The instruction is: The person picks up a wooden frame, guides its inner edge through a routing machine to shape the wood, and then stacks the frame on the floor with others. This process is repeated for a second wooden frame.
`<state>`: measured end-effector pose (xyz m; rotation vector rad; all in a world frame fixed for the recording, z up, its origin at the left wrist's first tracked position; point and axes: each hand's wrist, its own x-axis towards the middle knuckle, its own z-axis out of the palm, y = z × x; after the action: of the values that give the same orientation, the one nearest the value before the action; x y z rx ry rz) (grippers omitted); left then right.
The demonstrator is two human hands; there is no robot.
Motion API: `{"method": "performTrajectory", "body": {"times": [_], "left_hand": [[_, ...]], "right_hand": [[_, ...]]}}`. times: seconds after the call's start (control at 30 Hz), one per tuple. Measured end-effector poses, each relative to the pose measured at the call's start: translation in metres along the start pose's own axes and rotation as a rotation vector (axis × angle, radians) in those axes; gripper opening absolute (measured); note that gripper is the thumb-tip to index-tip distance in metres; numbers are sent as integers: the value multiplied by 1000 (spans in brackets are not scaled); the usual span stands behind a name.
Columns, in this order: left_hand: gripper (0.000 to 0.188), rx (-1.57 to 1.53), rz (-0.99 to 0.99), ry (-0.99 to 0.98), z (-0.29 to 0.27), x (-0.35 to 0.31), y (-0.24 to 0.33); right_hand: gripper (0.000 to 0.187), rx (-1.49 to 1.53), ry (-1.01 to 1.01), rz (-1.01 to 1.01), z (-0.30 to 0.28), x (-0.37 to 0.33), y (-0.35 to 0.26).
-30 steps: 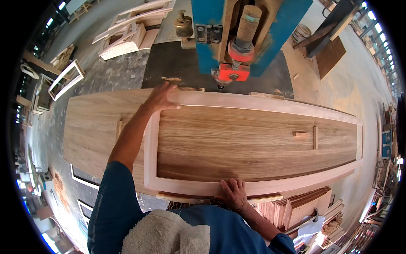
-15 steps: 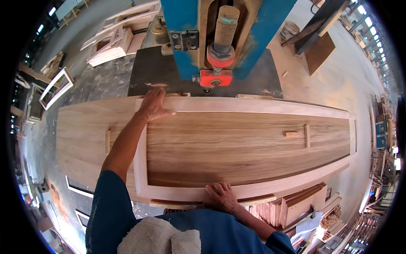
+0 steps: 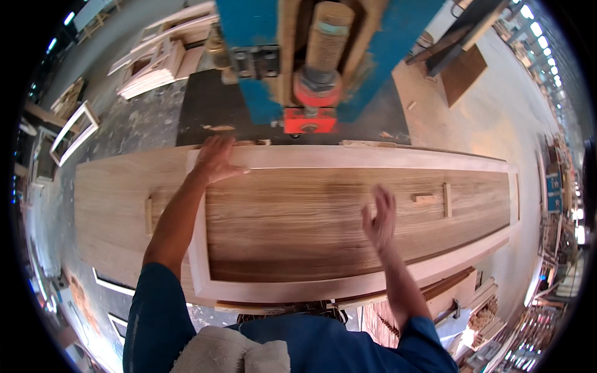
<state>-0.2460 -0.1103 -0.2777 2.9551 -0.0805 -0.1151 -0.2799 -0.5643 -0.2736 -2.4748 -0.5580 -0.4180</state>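
Pale wood makes up the long frame [image 3: 273, 290], which lies flat on a wider brown board [image 3: 305, 217]. Its near rail runs close to the person's body, crossed from above by the right forearm. Past that rail, the right hand [image 3: 379, 221] hangs over the board inside the frame, blurred, fingers parted and slightly bent, holding nothing. Broad board face opens to its left; to its right lie a short block [image 3: 424, 198] and a thin strip [image 3: 447, 200], near each other. At the frame's far left corner, the left hand [image 3: 216, 160] spreads across the wood, thumb by the inner edge; whether it grips or only rests, I cannot tell. Leftward, the board runs on well past that corner. Just beyond the far rail stands a blue machine [image 3: 249, 87] with a red clamp block [image 3: 309, 121], over a dark desk [image 3: 208, 99].
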Motion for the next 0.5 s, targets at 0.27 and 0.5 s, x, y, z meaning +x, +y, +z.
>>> {"method": "performTrajectory", "body": {"times": [0.27,0.5], "left_hand": [[86,-2,14,-16,-4,17,23],[85,17,34,25,-1,8,10]], "right_hand": [[39,-211,-50,-28,33,122,129],[41,-188,-94,76,41,136,95]]}}
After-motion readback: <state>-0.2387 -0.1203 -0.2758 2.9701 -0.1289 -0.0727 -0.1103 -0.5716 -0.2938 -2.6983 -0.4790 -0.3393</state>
